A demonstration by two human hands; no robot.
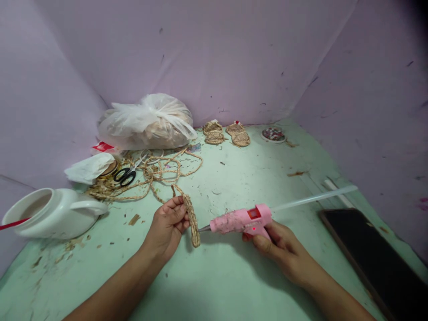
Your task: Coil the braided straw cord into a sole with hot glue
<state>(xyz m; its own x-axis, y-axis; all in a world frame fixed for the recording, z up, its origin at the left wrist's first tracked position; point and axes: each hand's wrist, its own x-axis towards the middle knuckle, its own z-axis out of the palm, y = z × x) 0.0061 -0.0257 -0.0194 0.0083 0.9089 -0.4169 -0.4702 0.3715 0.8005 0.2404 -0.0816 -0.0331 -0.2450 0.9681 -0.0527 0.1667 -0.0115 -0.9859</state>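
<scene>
My left hand (170,223) pinches a flat, coiled piece of braided straw rope (192,223), held up on edge near the middle of the view. From its top the loose straw rope (179,167) runs back to a tangled pile on the table. My right hand (279,245) is wrapped round the handle of a pink glue gun (234,220), whose red light is lit. The metal nozzle points left and its tip is at the coiled piece's lower side; whether it touches I cannot tell. A long clear glue stick (314,198) sticks out of the gun's back.
Black-handled scissors (125,176) lie by the rope. A white pitcher (63,214) lies left, a tied plastic bag (150,122) behind. Two small straw slippers (214,133), a dish of beads (273,134) and purple walls (214,53) are at the back. A phone (371,254) lies right.
</scene>
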